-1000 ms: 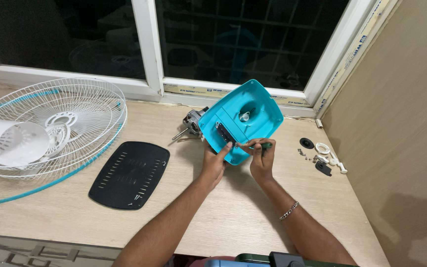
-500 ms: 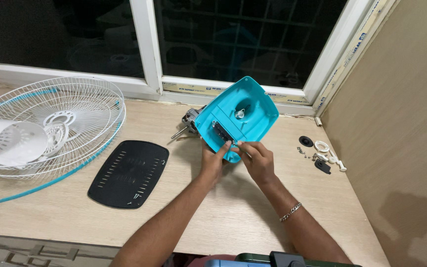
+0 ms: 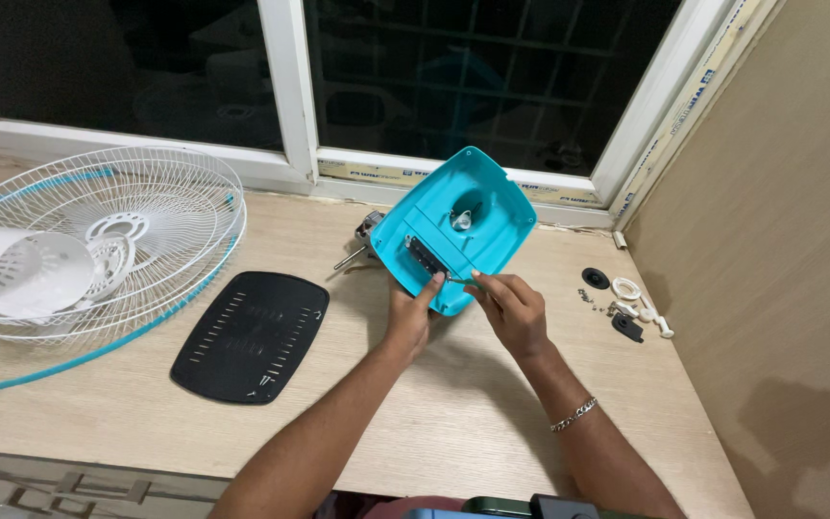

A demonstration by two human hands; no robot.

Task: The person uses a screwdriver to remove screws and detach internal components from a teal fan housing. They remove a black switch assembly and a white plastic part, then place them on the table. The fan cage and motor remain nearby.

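Observation:
A turquoise fan base shell [image 3: 477, 207] is tipped up on the wooden table [image 3: 453, 423], its hollow underside facing me. My left hand [image 3: 411, 312] grips its lower edge, the thumb beside a dark switch block [image 3: 425, 256] inside the shell. My right hand [image 3: 514, 309] pinches a thin screwdriver [image 3: 460, 281] whose tip points at that block. The fan motor [image 3: 365, 236] with its shaft sticks out behind the shell on the left.
A black vented base plate [image 3: 252, 335] lies flat left of my arms. White wire fan guards [image 3: 108, 240] and a white blade hub [image 3: 21, 274] fill the left end. Small screws, rings and knobs [image 3: 623, 303] lie near the right wall. A dark window runs along the back.
My right hand has turned and drawn back slightly right, now holding the screwdriver by the fingertips. The shell has tipped a little further up and away.

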